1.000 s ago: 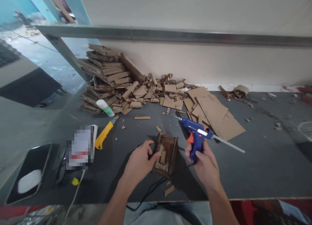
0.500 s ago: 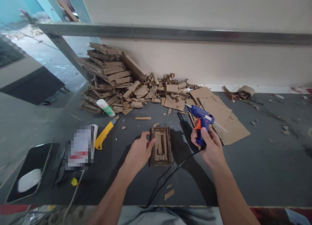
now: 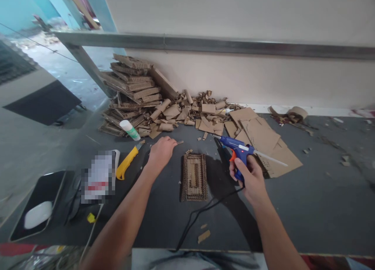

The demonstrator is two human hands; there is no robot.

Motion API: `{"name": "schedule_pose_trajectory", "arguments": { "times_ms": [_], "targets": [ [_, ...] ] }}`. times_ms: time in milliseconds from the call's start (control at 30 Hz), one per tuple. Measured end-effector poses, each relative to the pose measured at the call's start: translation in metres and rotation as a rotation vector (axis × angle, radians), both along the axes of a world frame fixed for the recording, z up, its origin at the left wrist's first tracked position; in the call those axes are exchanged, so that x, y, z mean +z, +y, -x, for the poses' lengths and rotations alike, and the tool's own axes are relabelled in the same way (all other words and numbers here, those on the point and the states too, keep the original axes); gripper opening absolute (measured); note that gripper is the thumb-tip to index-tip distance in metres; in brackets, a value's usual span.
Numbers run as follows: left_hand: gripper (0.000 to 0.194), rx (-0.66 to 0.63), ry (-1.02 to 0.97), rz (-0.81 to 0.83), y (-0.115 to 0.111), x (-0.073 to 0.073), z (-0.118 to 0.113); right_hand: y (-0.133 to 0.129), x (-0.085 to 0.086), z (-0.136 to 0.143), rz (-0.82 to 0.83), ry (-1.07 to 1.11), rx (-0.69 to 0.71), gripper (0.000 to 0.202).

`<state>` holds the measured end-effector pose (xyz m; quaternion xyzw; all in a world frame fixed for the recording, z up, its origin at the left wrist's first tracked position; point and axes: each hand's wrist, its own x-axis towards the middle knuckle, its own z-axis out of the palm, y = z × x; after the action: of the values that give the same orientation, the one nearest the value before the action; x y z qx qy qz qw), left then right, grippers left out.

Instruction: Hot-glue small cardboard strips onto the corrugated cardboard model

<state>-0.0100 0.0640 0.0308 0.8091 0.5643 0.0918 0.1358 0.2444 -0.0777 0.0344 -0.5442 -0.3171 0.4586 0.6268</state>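
Observation:
In my right hand (image 3: 249, 179) is a blue hot glue gun (image 3: 238, 148) with an orange trigger, its nozzle pointing left and a clear glue stick out of its back. My left hand (image 3: 161, 155) pinches a small cardboard strip (image 3: 179, 142) just above the table; most of the strip is hidden by the fingers. Between the two hands a rectangular corrugated cardboard piece (image 3: 184, 184), built up in layers with a recessed middle, lies flat. The glue gun's black cord (image 3: 191, 215) runs down to the table's front edge.
A yellow utility knife (image 3: 126, 164) and a glue stick tube (image 3: 129, 130) lie left. Behind are stacked cardboard panels (image 3: 137, 86), a heap of scraps (image 3: 175, 110) and flat sheets (image 3: 265, 135). Far left sit a phone (image 3: 55, 184) and a white case (image 3: 38, 215).
My left hand has left the layered cardboard piece, moved up and left, and taken hold of the strip. The glue gun has shifted slightly left, its nozzle lower.

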Motion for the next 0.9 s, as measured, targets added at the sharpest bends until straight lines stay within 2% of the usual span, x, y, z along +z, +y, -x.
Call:
{"name": "schedule_pose_trajectory", "arguments": {
  "times_ms": [67, 200, 300, 433, 500, 567, 700, 833, 900],
  "targets": [
    [0.028, 0.010, -0.129, 0.037, -0.002, -0.003, 0.004, -0.001, 0.001, 0.003, 0.029, -0.017, 0.018, 0.033],
    [0.036, 0.117, -0.653, 0.317, -0.004, -0.004, 0.012, -0.002, -0.006, 0.015, 0.063, -0.051, 0.042, 0.037],
    [0.037, 0.144, -0.804, 0.389, -0.010, 0.002, 0.011, -0.003, -0.018, 0.025, 0.119, -0.099, 0.045, 0.040],
    [0.034, 0.116, -0.689, 0.364, -0.028, 0.013, -0.001, -0.005, -0.035, 0.033, 0.219, -0.163, 0.071, 0.047],
    [0.033, 0.070, -0.591, 0.363, -0.039, 0.016, -0.010, -0.007, -0.040, 0.035, 0.271, -0.236, 0.050, 0.048],
    [0.034, 0.038, -0.488, 0.288, -0.048, 0.016, -0.019, -0.007, -0.041, 0.035, 0.334, -0.340, 0.009, 0.047],
    [0.040, 0.009, -0.349, 0.133, -0.059, 0.008, -0.030, -0.001, -0.032, 0.033, 0.456, -0.590, 0.019, 0.042],
    [0.039, -0.014, -0.335, 0.124, -0.062, -0.002, -0.030, 0.009, -0.015, 0.040, 0.601, -1.076, 0.063, 0.038],
    [0.039, -0.016, -0.328, 0.125, -0.064, -0.004, -0.030, 0.010, -0.006, 0.044, 0.686, -1.269, 0.109, 0.044]
  ]
}}
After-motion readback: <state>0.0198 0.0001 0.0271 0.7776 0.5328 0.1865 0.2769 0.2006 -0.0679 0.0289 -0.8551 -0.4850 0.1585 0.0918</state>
